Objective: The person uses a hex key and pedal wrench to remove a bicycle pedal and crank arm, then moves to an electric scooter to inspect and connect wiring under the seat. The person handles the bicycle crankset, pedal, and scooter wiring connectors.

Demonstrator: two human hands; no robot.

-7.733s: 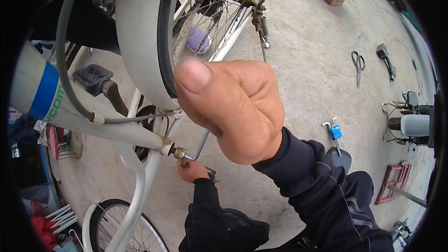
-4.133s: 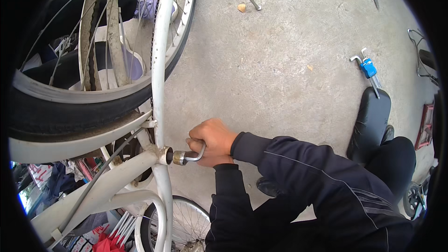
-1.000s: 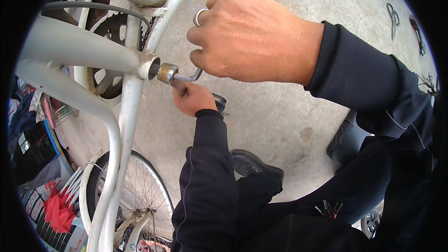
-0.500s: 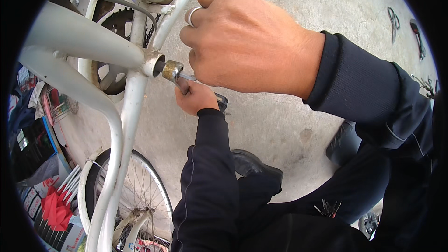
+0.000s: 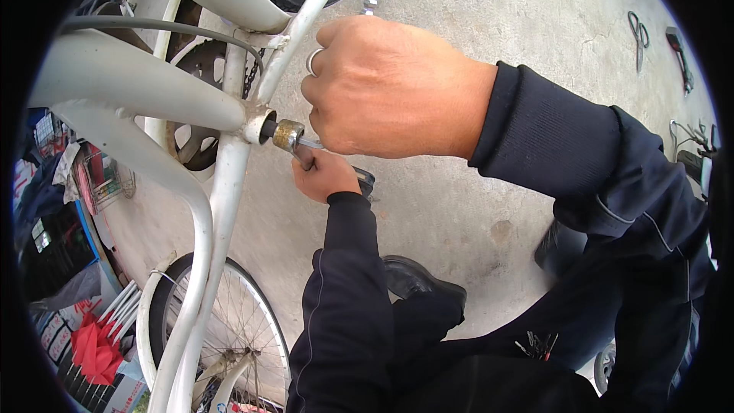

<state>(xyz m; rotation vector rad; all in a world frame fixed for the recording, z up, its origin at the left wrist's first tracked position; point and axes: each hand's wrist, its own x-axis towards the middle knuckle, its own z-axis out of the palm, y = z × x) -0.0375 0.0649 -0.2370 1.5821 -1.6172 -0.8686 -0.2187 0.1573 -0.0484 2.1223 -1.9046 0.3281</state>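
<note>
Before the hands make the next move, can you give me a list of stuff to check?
1. Left hand holding the crank: ok.
2. Right hand gripping the metal key: cannot tell, its palm side is hidden.
3. Metal key deep enough in the crank: cannot tell.
4. Both hands out of the gap between crank and bike frame: ok.
5. Scissors away from both hands: ok.
</note>
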